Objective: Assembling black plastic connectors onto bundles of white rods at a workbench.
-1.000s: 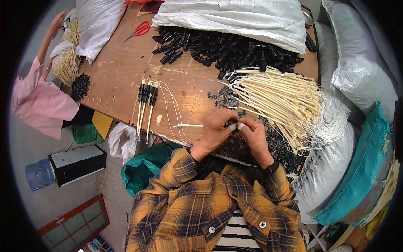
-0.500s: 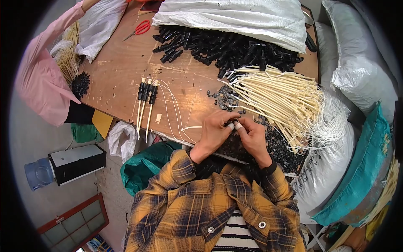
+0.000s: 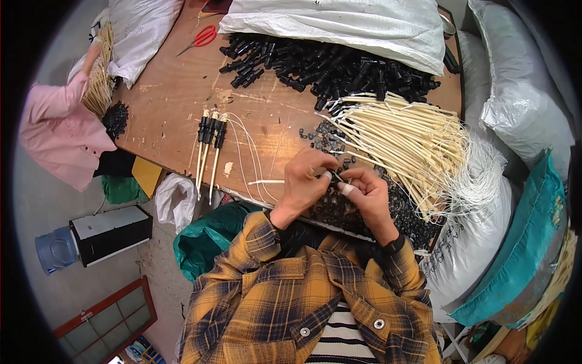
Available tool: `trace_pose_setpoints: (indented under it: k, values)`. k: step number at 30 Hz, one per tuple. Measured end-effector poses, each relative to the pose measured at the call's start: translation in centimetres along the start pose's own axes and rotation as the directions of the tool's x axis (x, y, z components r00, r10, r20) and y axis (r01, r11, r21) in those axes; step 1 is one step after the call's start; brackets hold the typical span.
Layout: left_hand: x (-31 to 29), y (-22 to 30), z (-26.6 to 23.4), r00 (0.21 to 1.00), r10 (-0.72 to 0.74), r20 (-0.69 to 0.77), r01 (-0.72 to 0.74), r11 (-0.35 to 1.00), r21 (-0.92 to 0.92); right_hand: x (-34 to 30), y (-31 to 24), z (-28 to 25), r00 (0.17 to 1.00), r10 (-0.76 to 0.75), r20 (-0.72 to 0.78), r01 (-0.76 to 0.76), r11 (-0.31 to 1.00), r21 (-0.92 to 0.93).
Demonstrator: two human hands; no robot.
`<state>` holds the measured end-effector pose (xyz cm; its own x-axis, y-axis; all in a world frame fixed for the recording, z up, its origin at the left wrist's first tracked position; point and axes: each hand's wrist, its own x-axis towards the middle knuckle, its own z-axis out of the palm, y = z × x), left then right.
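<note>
My left hand (image 3: 305, 180) is closed around a thin cream tube (image 3: 267, 181), whose plain end sticks out to the left past my knuckles. My right hand (image 3: 368, 193) faces it with thumb and forefinger pinched, white wraps on the fingertips. A short pale tip shows between the two hands; whatever small piece the right fingers pinch is too small to name. Below and beside the hands spread small black rings or caps (image 3: 397, 197). To the left lie several cream tubes with black sockets (image 3: 209, 133) on them, white strings curving away from their tops.
Cream tubes with white strings (image 3: 400, 145) lie heaped to the right. Behind them black sockets (image 3: 315, 67) spill from a white woven sack (image 3: 333, 24). Red-handled scissors (image 3: 202, 37) lie at the far left. A co-worker in pink (image 3: 60, 127) reaches toward another bundle (image 3: 100, 79). Full sacks (image 3: 521, 79) line the right side.
My hands have drawn slightly apart, the left one shifting left with the cream tube and the right one a little right. The co-worker's arm has come down to the bundle at the far left.
</note>
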<state>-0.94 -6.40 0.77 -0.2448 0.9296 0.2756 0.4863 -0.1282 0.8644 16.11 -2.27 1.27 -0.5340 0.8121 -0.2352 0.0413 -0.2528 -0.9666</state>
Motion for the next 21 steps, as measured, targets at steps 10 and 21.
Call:
trace_pose_setpoints:
  k: [10,21]
  values:
    - [-0.4,-0.7,-1.1,0.948,-0.002,0.319,0.003,1.000,-0.002,0.0,0.2,-1.6,0.840,-0.500,0.210,0.511,0.600,-0.615]
    - [-0.6,0.9,-2.5,0.925,0.120,0.361,-0.301,0.811,0.502,1.2,-0.6,0.9,0.985,-0.175,0.004,0.137,0.757,-0.639]
